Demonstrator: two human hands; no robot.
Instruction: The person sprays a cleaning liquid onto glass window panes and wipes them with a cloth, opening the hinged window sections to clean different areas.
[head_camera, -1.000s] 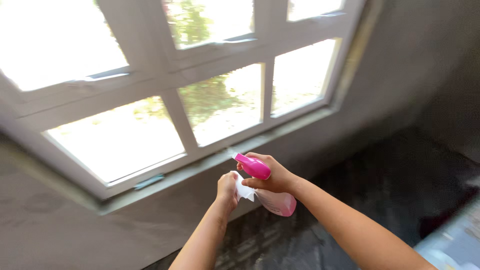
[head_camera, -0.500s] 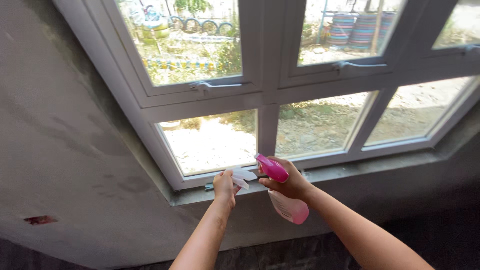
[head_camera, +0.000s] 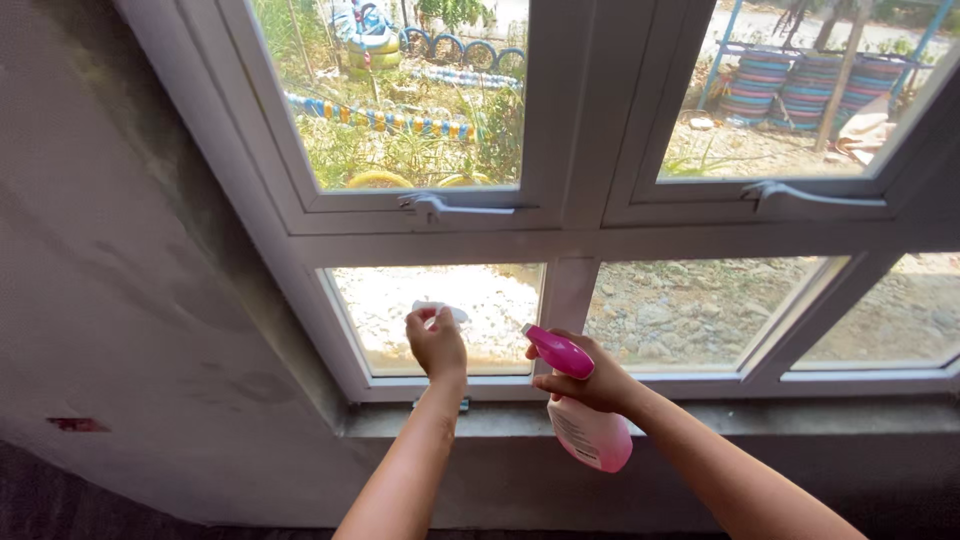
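The left hand (head_camera: 436, 343) presses a white cloth (head_camera: 441, 310), fingers curled around it, against the lower-left window pane (head_camera: 440, 310). Just right, the right hand (head_camera: 592, 380) grips a pink spray bottle (head_camera: 588, 432).

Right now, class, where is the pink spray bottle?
In the head view, the spray bottle is low and right of centre, held in the right hand before the window sill, nozzle pointing left toward the left hand.

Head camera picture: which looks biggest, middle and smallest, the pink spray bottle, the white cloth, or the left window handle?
1. Pink spray bottle, held by the right hand.
2. Left window handle.
3. White cloth, mostly hidden behind the left hand, so its full size is unsure.
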